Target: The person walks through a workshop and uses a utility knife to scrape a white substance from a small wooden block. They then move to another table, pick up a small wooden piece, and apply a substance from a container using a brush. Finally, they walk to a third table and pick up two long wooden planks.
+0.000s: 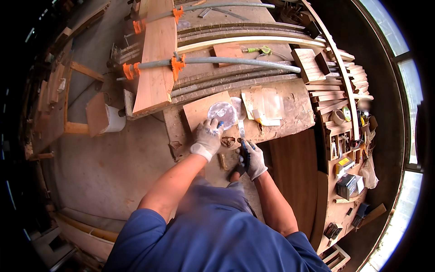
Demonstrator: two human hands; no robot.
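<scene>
My left hand (208,137), in a pale work glove, is closed at the lower edge of a round grey disc (222,113) with whitish smears. A bit of blue shows at its fingertips. The disc overlaps a square thin board (195,109) on the bench edge. In my gloved right hand (254,159) is a putty knife with a dark handle; its thin blade (241,130) points away from me, close to the disc's right side. Another pale round piece (236,105) lies partly behind the disc. Pale sheets (263,104) lie to the right.
Metal bar clamps with orange jaws (178,68) hold a wide wooden plank (155,54) at the far left. A green-handled tool (258,50) lies farther back. Wood strips (333,97) and small boxes (346,186) crowd the right. A white bucket (115,119) stands on the floor.
</scene>
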